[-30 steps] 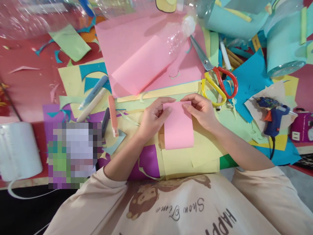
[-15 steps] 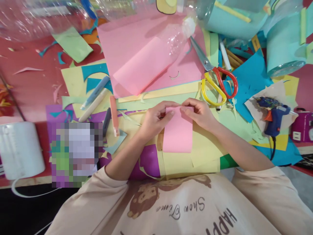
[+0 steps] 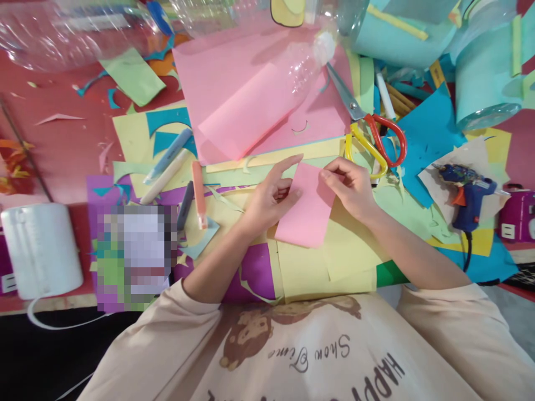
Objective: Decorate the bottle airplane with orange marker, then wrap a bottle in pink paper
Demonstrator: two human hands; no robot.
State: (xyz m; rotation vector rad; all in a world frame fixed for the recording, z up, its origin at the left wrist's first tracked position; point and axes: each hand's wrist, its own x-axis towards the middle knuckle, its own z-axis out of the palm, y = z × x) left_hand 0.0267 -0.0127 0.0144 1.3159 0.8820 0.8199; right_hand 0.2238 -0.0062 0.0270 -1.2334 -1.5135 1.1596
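A pink rectangle of paper (image 3: 308,206) hangs tilted over pale yellow sheets (image 3: 321,273). The thumb and fingers of my right hand (image 3: 353,186) pinch its upper right corner. On the left side, my left hand (image 3: 271,196) has its index finger stretched out and its thumb apart from it, lying at the paper's edge; the other fingers curl loosely. Just beyond my hands, a clear plastic bottle (image 3: 301,69) wrapped in pink paper lies on a larger pink sheet (image 3: 217,55). Scissors (image 3: 355,111) with one red and one yellow handle lie with blades partly spread.
A blue glue gun (image 3: 470,206) rests on the right, its cord running down. Several markers (image 3: 199,195) and paper scraps lie to the left. Beyond them stands a white box-like device (image 3: 42,250) with a cable. Teal-wrapped containers (image 3: 480,78) occupy the far right.
The pink paper has swung from nearly upright to a tilt, its lower end shifting left. My left fingers have spread from the top edge, while my right hand has moved slightly right.
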